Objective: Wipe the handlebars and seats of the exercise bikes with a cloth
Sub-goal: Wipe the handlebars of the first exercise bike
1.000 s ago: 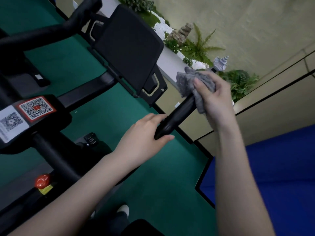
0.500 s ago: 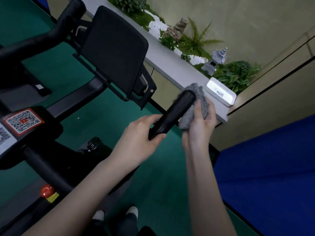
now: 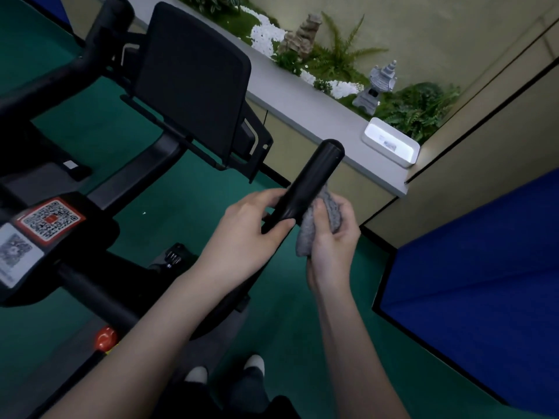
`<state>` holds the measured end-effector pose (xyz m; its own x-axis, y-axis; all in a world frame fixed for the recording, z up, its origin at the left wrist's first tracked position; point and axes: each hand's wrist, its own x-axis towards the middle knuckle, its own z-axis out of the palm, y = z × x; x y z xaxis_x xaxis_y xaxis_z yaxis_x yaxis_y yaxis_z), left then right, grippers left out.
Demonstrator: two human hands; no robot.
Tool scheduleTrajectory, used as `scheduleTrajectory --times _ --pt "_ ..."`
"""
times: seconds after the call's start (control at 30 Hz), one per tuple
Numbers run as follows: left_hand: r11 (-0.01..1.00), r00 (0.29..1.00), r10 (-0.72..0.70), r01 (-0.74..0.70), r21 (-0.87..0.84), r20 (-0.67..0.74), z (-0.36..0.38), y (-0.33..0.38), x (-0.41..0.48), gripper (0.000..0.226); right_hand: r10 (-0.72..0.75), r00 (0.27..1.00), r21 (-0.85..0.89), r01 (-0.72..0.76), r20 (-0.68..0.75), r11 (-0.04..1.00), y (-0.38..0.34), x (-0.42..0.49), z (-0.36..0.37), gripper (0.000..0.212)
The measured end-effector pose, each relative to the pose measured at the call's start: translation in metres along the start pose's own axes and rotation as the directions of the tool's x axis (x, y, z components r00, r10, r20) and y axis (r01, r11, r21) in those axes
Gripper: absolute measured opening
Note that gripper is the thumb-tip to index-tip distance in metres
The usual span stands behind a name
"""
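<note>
Handlebar (image 3: 308, 182) end at centre frame, mid-wipe — looks black, smooth, round-capped, angled up and away. Left hand (image 3: 245, 234) wrapped round its lower part, steadying; right hand (image 3: 332, 249) clutching a grey cloth (image 3: 305, 240) against the bar's right side, just beside the left. Probably leaves the far bar (image 3: 60, 83) and the seats — none in view.

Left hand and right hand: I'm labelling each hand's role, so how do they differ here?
The left hand grips the bare handlebar directly; the right hand holds a grey cloth bunched against the bar's side. The left hand wraps the bar, its back towards the camera; the right hand sits beside the bar, thumb on the cloth. Both are curled and meet at the same stretch of bar, below its free end.
</note>
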<state>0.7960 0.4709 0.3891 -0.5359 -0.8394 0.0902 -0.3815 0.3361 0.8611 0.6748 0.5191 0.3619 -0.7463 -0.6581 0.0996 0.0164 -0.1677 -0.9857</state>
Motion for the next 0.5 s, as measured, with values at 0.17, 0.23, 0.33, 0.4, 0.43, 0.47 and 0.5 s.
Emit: scheduleTrajectory --times 0.17,0.23,0.33,0.4,0.43,0.47,0.5 --pt "0.998 0.999 0.029 -0.03 0.056 0.015 -0.008 -0.003 -0.006 0.041 0.025 0.998 -0.146 -0.018 0.051 0.989 -0.001 -0.021 -0.008 0.008" --pt "0.995 0.999 0.054 -0.054 0.083 0.008 -0.012 -0.004 -0.007 0.04 0.02 0.995 -0.237 0.003 0.096 0.971 -0.004 -0.028 -0.014 0.006" --pt "0.984 0.993 0.115 -0.113 0.136 -0.005 -0.018 -0.001 -0.01 0.04 -0.017 0.997 -0.355 0.045 0.08 0.934 -0.009 -0.038 -0.026 0.008" --pt "0.967 0.984 0.178 -0.173 0.189 -0.006 -0.018 0.004 -0.014 0.04 -0.057 0.997 -0.412 0.07 0.043 0.908 -0.013 -0.044 -0.036 0.009" --pt "0.957 0.979 0.205 -0.201 0.209 -0.002 -0.017 0.008 -0.016 0.04 -0.072 0.997 -0.435 0.077 0.027 0.897 -0.015 -0.046 -0.041 0.01" --pt "0.948 0.974 0.228 -0.224 0.226 0.006 -0.015 0.012 -0.018 0.039 -0.081 0.997 -0.45 0.079 0.015 0.89 -0.017 -0.048 -0.046 0.01" --pt "0.939 0.968 0.249 -0.244 0.243 0.012 -0.014 0.015 -0.021 0.038 -0.084 0.996 -0.461 0.077 0.007 0.884 -0.019 -0.049 -0.051 0.011"
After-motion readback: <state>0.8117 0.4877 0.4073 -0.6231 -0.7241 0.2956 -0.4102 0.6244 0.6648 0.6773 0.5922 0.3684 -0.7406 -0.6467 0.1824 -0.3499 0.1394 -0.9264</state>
